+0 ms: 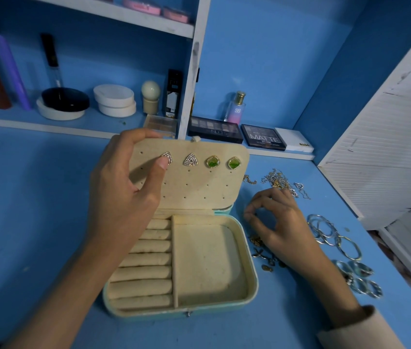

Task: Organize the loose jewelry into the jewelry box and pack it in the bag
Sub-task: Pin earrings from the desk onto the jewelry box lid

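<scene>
**Blue desk (35, 222): earrings in, rest loose**
My left hand (123, 197) grips the jewelry box lid (199, 187), thumb on the triangular stud (168, 157); four studs seated. My right hand (280, 222) is pinched, contents unclear. Loose beside it: chains (280, 181), bangles (325, 227), rings (360, 278). No bag visible.

Left hand (123, 190) raised, pinching lid (199, 187), right hand (278, 222) low, fingertips pinched together
</scene>
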Motion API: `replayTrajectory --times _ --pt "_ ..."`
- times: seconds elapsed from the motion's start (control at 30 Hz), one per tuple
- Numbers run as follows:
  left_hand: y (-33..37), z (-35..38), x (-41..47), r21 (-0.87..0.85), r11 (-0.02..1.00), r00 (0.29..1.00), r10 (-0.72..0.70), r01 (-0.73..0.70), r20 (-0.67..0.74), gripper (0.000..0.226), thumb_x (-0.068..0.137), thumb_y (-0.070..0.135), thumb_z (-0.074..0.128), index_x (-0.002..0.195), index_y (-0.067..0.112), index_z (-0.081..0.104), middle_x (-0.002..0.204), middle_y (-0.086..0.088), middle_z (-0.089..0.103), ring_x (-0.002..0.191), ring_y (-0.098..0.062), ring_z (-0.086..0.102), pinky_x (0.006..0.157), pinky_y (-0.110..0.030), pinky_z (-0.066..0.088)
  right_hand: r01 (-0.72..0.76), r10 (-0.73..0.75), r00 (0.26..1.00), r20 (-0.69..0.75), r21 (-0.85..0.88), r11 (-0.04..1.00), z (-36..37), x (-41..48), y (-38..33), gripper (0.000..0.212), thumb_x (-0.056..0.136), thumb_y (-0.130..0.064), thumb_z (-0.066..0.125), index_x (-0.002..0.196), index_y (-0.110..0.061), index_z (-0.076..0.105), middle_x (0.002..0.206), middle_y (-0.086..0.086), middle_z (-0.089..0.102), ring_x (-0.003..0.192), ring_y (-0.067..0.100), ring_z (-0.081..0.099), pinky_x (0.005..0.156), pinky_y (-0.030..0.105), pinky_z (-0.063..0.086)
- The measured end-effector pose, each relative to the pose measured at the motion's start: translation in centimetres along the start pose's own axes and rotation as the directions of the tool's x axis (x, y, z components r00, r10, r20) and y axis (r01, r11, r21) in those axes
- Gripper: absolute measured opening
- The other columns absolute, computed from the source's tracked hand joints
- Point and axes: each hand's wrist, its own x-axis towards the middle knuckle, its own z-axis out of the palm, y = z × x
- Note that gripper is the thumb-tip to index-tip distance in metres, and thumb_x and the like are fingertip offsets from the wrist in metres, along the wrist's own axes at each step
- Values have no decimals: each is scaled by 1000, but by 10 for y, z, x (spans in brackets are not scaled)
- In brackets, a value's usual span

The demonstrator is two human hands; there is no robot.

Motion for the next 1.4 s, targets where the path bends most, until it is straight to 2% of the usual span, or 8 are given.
replayTrajectory --times 0.13,0.27,0.53,0.77,0.87,1.0,1.23,1.4 --pt "0 0 1 4 1000 1000 0 0 -3 23 85 21 60 107 26 55 100 7 60 92 -8 56 78 -12 40 -34 35 999 -16 61 998 -1 0 0 6 81 -33 59 81 -29 64 91 -14 57 94 15 52 86 16 34" --pt "0 0 1 -15 1000 1000 -8 8 -6 23 85 21 60 106 27 55 101 4 62 94 -12 58 79 -16 44 -49 49 999 -9 44 998 -3 0 0 5 80 -27 61 81 -28 65 91 -11 58 94 15 52 86 11 31" --pt "1 0 0 -5 1000 1000 -14 14 3 23 85 21 60 107 27 55 102 4 62 97 -13 58 81 -21 45 5 -4 1000 15 -82 997 2 -2 1 10 76 -26 64 81 -26 73 92 -21 48 93 17 48 82 35 40" --pt "2 0 0 -3 1000 1000 -8 8 1 23 85 21 60 107 28 54 101 7 61 96 -10 58 81 -16 44 -103 102 994 -31 -10 995 -8 -2 4 17 79 -11 62 85 -24 72 93 -8 57 94 13 50 87 8 30" --pt "1 0 0 -14 1000 1000 -9 10 8 23 86 20 60 107 27 54 102 6 61 98 -10 58 78 -11 44 -187 184 981 -67 -42 981 -13 -2 11 27 79 5 61 87 -19 72 92 -6 62 92 13 52 81 6 33" --pt "0 0 0 -45 999 1000 -14 14 12 24 86 19 60 107 27 54 104 3 61 98 -10 59 77 -9 44 -229 227 973 -29 -52 972 -17 -2 12 23 81 1 63 85 -20 71 85 -7 65 85 5 55 73 5 35" --pt "1 0 0 -48 999 1000 -5 6 17 24 87 12 61 107 24 55 103 -1 62 95 -10 58 72 -4 42 -215 216 976 10 -62 975 -18 -3 12 25 79 0 64 79 -24 71 87 -10 63 90 12 53 78 27 41" --pt "-1 -1 0 -21 1000 1000 -13 13 10 23 86 20 60 107 28 54 102 4 62 96 -12 59 76 -15 45 -210 211 977 12 -65 976 -18 -3 11 26 79 -1 64 79 -25 72 87 -12 63 90 12 54 78 29 42"
